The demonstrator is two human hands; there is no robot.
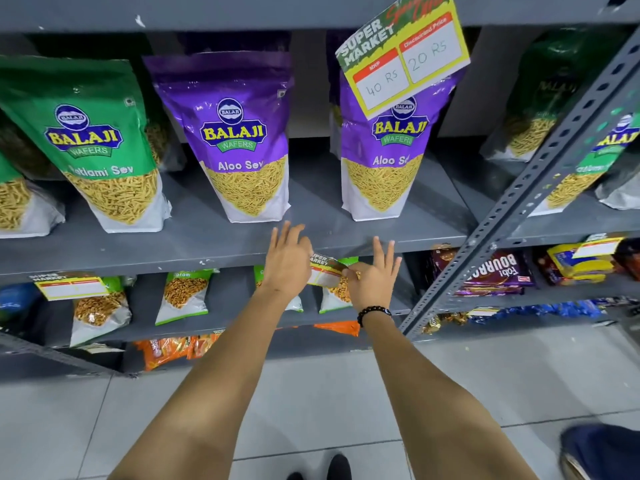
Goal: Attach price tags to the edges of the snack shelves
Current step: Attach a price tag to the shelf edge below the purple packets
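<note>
Half the price tag hidden — behind hands.

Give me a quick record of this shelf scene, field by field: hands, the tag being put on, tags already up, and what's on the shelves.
left hand: fingers spread, at the shelf edge, beside the new tag
right hand: pinching the new tag
new tag: at the shelf edge, below the two Aloo Sev bags
hanging tag: upper shelf, reads 40 Rs and 20 Rs
blank tag: same edge, far left
green bag: left of the Aloo Sev
</note>
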